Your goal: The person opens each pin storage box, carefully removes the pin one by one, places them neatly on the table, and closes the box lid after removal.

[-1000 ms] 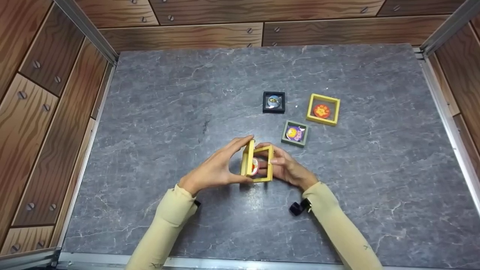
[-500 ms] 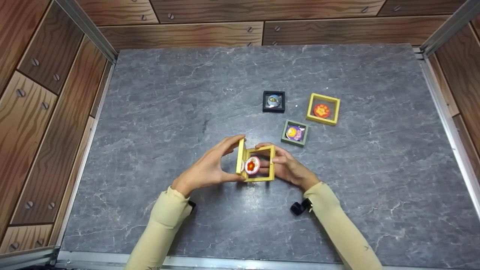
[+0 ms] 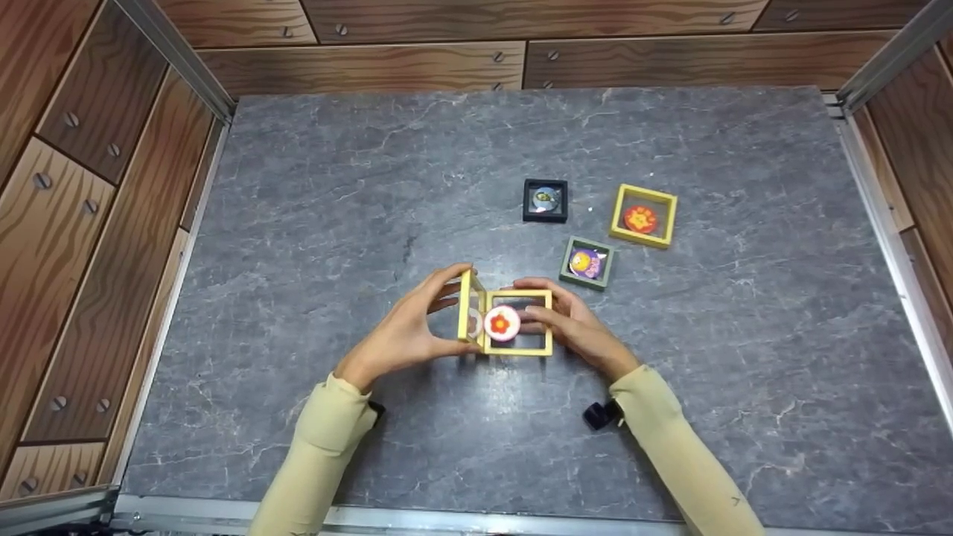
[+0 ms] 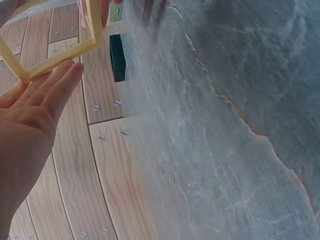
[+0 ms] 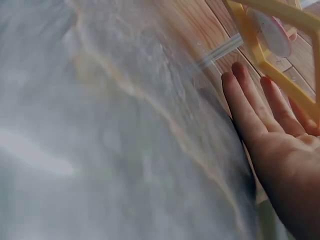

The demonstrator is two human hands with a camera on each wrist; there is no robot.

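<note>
A hinged yellow display frame (image 3: 552,327) with clear panels stands opened like a book between both hands above the table. My left hand (image 3: 398,335) pinches its raised left half (image 3: 464,305), thumb on the lower edge and fingers on the upper one. My right hand (image 3: 584,327) holds the right half, fingers behind it and the thumb reaching over its right side. Inside that half, near the hinge, is a round badge (image 3: 502,324) with a red flower on white. The thumb tip is close to the badge; contact cannot be told. In the right wrist view the badge (image 5: 272,35) shows its pale side.
Beyond the hands lie a black frame (image 3: 546,219) with a round blue badge, a green frame (image 3: 566,260) with a purple and yellow one, and another yellow frame (image 3: 673,219) with an orange one. Wood-patterned walls (image 3: 357,67) border the grey marbled table (image 3: 335,186).
My left hand has moved left, swinging the frame's left half wider, and the flower badge now shows fully. My right thumb has shifted from the frame's right edge inward toward the badge.
</note>
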